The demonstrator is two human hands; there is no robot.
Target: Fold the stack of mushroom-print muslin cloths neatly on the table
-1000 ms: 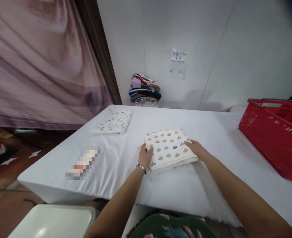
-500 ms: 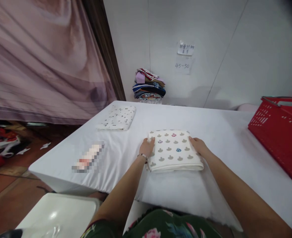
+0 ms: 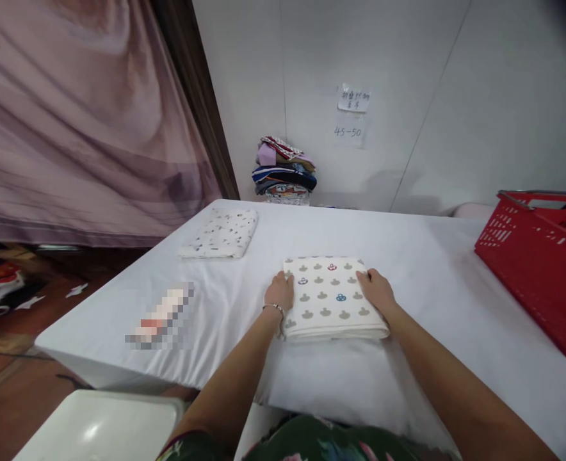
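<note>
A folded white cloth (image 3: 325, 304) with grey mushroom-like prints, plus a few in red, purple and blue, lies on the white-covered table (image 3: 422, 269) in front of me. My left hand (image 3: 279, 292) grips its left side, thumb on the top face and a bracelet at the wrist. On the opposite side, my right hand (image 3: 378, 292) holds the right edge, its thumb also resting over the top. The undersides of both hands' fingers are partly hidden by the cloth.
Another folded white cloth (image 3: 220, 234) with small dark prints lies at the table's back left. Nearer sits a pixelated object (image 3: 161, 315). A red plastic basket (image 3: 533, 269) stands at the right. Behind the table is a stack of folded fabrics (image 3: 285, 173); a white stool (image 3: 100, 422) is lower left.
The view has shifted slightly, moving the whole scene a little down and left. Both hands stay on the sides of the folded cloth; the right fingers look more curled.
</note>
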